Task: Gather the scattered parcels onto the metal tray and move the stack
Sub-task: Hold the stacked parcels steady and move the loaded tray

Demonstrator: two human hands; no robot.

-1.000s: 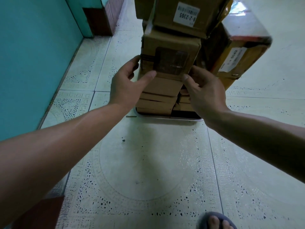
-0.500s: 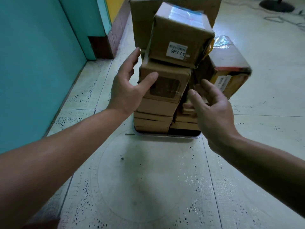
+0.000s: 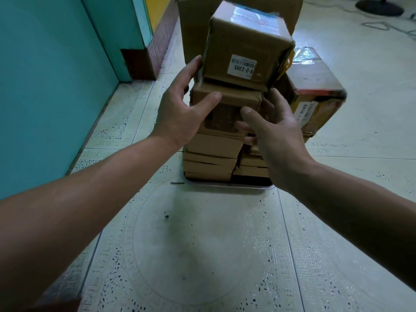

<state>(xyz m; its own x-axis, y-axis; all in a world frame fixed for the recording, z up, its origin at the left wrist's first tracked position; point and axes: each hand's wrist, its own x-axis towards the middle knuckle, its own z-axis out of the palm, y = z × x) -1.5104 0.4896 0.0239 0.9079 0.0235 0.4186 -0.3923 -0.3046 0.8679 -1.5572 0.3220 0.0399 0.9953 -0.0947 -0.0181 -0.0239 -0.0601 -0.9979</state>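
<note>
A stack of brown cardboard parcels stands on a metal tray [image 3: 227, 188] on the tiled floor. The top parcel [image 3: 245, 41] bears a white label reading 9-2-2365 and sits tilted. Beneath it is a middle parcel [image 3: 227, 99], and several flat parcels [image 3: 209, 163] lie under that. A parcel with red and yellow tape [image 3: 315, 86] leans out on the right. My left hand [image 3: 180, 111] touches the stack's left side with straight fingers, its thumb on the middle parcel's front. My right hand [image 3: 276, 129] reaches to that parcel's right front, thumb stretched over its face.
A large cardboard box [image 3: 193, 25] stands right behind the stack. A teal wall [image 3: 45, 86] runs along the left, with a brown skirting corner [image 3: 139, 64]. A dark fan base [image 3: 380, 5] and cable lie at the far right. A small nail-like bit [image 3: 177, 183] lies left of the tray.
Both hands have closed in on the stack. My left fingers now reach the top parcel's left edge, and my right hand has moved left and up to the middle parcel.
</note>
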